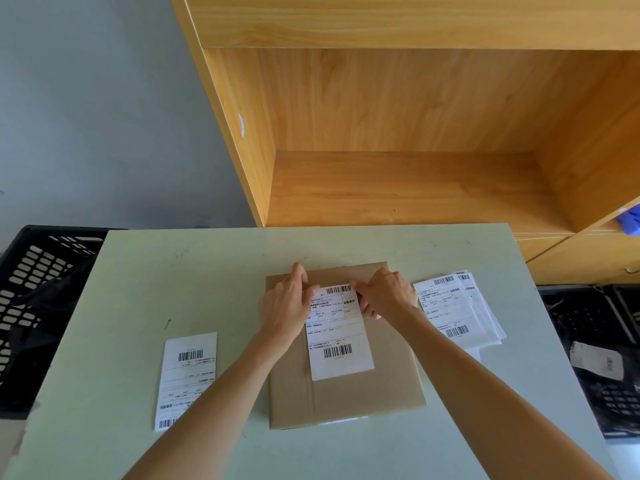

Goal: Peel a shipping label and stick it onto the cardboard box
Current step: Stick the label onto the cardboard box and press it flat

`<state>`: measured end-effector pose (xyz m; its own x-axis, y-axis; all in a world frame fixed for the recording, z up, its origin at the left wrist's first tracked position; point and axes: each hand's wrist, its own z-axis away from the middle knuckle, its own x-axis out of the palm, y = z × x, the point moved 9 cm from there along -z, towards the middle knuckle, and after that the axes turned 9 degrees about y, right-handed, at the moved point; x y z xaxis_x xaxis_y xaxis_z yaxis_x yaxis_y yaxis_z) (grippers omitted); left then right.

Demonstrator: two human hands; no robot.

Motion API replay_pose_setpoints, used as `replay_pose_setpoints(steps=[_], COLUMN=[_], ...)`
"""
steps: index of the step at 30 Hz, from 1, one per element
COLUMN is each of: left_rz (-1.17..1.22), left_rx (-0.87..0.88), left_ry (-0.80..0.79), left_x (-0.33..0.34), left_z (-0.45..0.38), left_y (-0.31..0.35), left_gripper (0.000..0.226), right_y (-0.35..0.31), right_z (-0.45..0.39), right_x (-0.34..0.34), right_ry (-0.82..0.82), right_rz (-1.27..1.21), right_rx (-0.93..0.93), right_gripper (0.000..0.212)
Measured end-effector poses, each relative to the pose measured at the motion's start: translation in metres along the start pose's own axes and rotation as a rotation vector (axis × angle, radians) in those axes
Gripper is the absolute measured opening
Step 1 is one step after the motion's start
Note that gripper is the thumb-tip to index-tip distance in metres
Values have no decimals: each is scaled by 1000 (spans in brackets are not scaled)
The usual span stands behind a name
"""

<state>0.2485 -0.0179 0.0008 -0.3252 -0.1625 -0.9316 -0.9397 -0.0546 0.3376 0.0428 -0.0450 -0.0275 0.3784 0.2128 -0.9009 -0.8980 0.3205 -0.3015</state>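
Right now your fingertips meet the far end of the white printed shipping label (pixel 339 332), one hand at each top corner: your left hand (pixel 285 304) lies with its fingers close together along the label's left edge, thumb tip at the upper left corner, and your right hand (pixel 386 292) has its thumb and forefinger at the upper right corner, the other fingers curled under. Whether you are pinching the paper or pressing it flat cannot be told. That label lies on top of the flat brown cardboard box (pixel 346 393), slightly tilted, its near end down on the lid. The box sits in the middle of the pale green table (pixel 207 271). Just right of it lies a fanned stack of white labels (pixel 457 310); to the left, apart, a single white label sheet (pixel 188 372). Black plastic crates (pixel 31 289) flank the table, and a wooden shelf unit (pixel 398 116) stands behind.
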Motion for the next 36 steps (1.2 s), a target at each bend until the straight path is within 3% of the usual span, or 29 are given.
replay_pose_setpoints(steps=[5,8,11,16,20,29,36], left_rz=[89,145,107,106,107,133,185], left_rx=[27,28,44,38,4,14,18], left_ry=[88,197,285,180,139,181,242], left_x=[-8,-19,-24,1,12,13,12], left_z=[2,6,18,37,48,52,53], left_y=[-2,-7,-4,4,8,6,2], left_gripper=[8,15,22,52,69,65,58], right_y=[4,-3,-21,-24,-20,-15,-12], right_z=[5,18,37,52,56,56,57], right_x=[-9,-27,-32,-4,10,12,11], right_ry=[78,250,401,398,349,389,396], right_rz=[-53,-70,-108,-61,-70,-106,-179], right_rx=[-22,-111,-305,-360,-330,-333,-370], right_gripper=[47,41,21,62,80,82,67])
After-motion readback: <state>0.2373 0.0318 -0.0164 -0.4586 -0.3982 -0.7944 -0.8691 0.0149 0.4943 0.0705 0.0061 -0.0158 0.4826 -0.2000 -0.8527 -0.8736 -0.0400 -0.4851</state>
